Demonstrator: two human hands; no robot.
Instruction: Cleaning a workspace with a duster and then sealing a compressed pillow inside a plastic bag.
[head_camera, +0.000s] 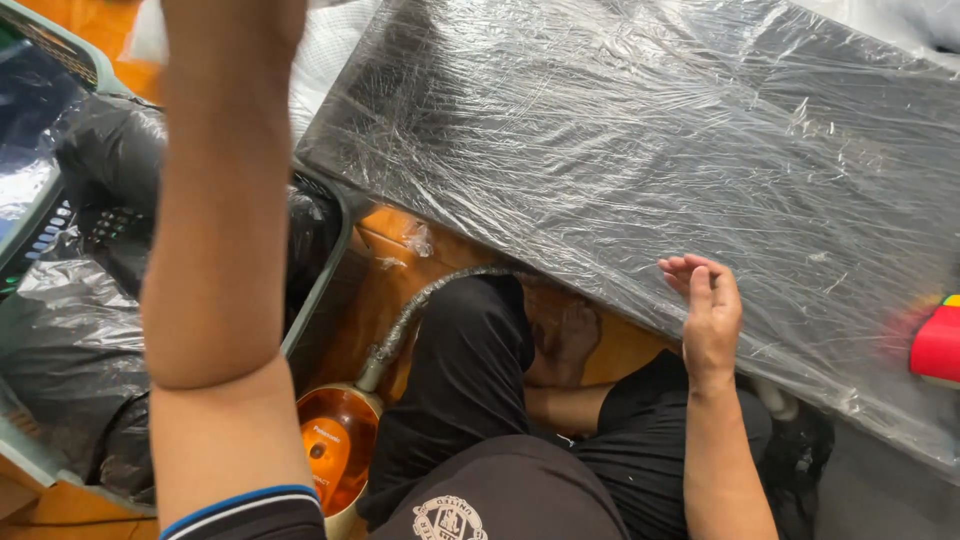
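In the head view the person's right hand (708, 310) cups the lower edge of a large dark panel wrapped in clear plastic film (660, 160), fingers curled loosely against it. The left arm rises out of frame (its fingers cannot be told). The slick film probably calls for a firmer underside grip.

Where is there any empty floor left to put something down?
Only small bits. A strip of orange floor shows between the green bin and the wrapped black panel, near the grey hose. Another patch lies under the panel's edge beside the bare foot. Elsewhere it is crowded: legs, orange vacuum, black bags. The right hand touches the panel.
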